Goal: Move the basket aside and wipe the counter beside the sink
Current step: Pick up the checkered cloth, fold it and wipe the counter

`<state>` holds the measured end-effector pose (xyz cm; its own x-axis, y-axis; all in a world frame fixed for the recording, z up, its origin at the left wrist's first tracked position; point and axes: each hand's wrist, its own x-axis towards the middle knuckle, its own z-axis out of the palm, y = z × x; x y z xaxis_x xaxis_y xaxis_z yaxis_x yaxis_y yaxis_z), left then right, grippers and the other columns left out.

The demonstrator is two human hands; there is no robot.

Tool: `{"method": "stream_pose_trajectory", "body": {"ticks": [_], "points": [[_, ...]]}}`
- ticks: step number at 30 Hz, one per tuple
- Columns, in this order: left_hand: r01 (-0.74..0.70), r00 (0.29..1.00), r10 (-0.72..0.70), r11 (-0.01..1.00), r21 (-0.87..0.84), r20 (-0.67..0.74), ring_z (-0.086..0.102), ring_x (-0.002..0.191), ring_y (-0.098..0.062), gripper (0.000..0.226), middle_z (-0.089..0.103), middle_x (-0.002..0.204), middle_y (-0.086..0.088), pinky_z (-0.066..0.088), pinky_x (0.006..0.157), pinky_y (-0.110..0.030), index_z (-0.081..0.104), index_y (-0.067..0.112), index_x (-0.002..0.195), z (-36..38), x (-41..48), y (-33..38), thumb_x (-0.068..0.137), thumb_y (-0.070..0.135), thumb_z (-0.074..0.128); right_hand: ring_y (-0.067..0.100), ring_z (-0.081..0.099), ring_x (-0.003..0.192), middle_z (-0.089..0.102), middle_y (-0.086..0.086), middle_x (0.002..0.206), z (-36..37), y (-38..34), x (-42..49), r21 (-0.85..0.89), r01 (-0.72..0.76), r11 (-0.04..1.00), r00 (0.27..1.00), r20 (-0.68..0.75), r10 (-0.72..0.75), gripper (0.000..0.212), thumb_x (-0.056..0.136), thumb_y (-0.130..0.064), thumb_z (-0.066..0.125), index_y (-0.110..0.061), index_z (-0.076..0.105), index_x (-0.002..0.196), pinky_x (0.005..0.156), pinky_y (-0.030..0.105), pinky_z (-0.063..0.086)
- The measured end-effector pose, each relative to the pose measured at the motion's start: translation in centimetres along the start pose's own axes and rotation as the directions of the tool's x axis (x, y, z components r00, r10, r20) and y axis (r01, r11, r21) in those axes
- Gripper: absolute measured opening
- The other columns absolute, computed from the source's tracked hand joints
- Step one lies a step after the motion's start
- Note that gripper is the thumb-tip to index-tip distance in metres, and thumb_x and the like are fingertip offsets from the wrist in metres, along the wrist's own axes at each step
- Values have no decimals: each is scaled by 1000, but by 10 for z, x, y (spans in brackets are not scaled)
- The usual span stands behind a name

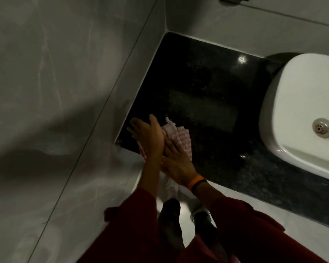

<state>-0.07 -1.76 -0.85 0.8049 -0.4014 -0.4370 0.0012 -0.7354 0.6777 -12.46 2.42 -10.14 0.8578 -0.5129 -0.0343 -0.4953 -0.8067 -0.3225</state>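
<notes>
Head view, looking steeply down: on our left stands a grey tiled wall (65, 92), its grout line running diagonally toward the corner. Next to it, our left hand (148, 133) lies flat with fingers spread, pressing a red-and-white checked cloth (180, 137) onto the black speckled worktop (207, 92) at its near left corner, close against the wall. Our right hand (176, 164) rests just beside the left, also flat on the cloth, the two hands overlapping at the fingers; neither grip is curled around anything, both palms are simply pushed down on the fabric. Part of the cloth hangs over the worktop's front edge below our wrists. An orange band and a dark band (197, 184) circle the right wrist, and dark red sleeves (245, 224) cover both our forearms. Beyond the hands, the worktop shows duller patches on its glossy surface and one bright reflected spot of light. At far right sits the white sink (296, 114), touching the worktop, its metal drain (322, 128) visible. No basket appears in this view, and we can read no writing or labels anywhere.
</notes>
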Motion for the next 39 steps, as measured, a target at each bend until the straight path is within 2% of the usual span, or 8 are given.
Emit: {"method": "stream_pose_trajectory", "body": {"ticks": [7, 10, 14, 19, 21, 26, 31, 39], "points": [[-504, 863, 486, 827, 247, 135, 16, 154, -28, 51, 32, 161, -14, 12, 128, -47, 36, 5, 150, 11, 62, -33, 106, 31, 35, 27, 38, 147, 43, 4, 157, 4, 16, -83, -127, -53, 991, 996, -84, 43, 65, 90, -27, 66, -27, 40, 150, 126, 45, 10], [-650, 759, 601, 676, 349, 249, 16, 154, -26, 50, 35, 160, -12, 5, 128, -45, 40, 6, 148, 24, 65, -32, 107, 32, 31, 26, 64, 123, 71, 0, 128, -26, 15, -110, -86, -106, 991, 984, -152, 92, 40, 91, -28, 53, -26, 64, 129, 119, 49, 31], [-775, 620, 711, 490, 400, 331, 21, 153, -29, 54, 38, 158, -12, 11, 127, -50, 44, 5, 146, 43, 62, -29, 104, 37, 29, 21, 72, 80, 76, 2, 98, -104, 17, -95, 123, -285, 951, 937, 245, 249, 37, 97, -38, 42, -25, 66, 122, 77, 37, 59], [-826, 537, 754, 380, 415, 379, 27, 151, -32, 55, 40, 157, -15, 19, 124, -56, 45, 4, 145, 55, 66, -31, 103, 37, 31, 27, 68, 101, 73, 11, 112, -150, 77, -26, 338, -526, 781, 793, 526, 307, 27, 94, -26, 64, -13, 69, 117, 88, 40, 54], [-818, 536, 752, 350, 455, 385, 27, 151, -33, 54, 39, 157, -15, 20, 123, -57, 42, 6, 147, 57, 70, -35, 104, 38, 32, 23, 65, 113, 70, 4, 124, -150, 100, -4, 337, -547, 767, 806, 461, 372, 36, 95, -36, 63, -24, 63, 129, 96, 39, 52], [-785, 570, 715, 327, 526, 406, 18, 154, -31, 60, 26, 164, -13, 15, 125, -56, 26, 12, 155, 56, 74, -50, 104, 45, 29, 29, 48, 134, 55, 7, 143, -101, 94, -11, 136, -580, 803, 796, -116, 594, 45, 98, -46, 50, -25, 55, 137, 109, 45, 37], [-785, 547, 730, 279, 553, 409, 13, 155, -30, 61, 21, 165, -12, 15, 124, -57, 21, 14, 157, 59, 75, -51, 104, 44, 29, 30, 2, 157, 7, 8, 170, -29, 56, -29, -31, -553, 832, 833, -19, 553, 71, 97, -64, 35, -29, 20, 158, 124, 60, 10], [-774, 565, 686, 250, 581, 458, 6, 156, -30, 60, 12, 168, -9, 14, 124, -57, 13, 21, 158, 61, 78, -49, 104, 42, 26, 29, 4, 157, 11, 5, 169, -44, 135, 54, -37, -534, 845, 839, -143, 524, 69, 95, -62, 39, -35, 22, 156, 124, 50, -8]]}}
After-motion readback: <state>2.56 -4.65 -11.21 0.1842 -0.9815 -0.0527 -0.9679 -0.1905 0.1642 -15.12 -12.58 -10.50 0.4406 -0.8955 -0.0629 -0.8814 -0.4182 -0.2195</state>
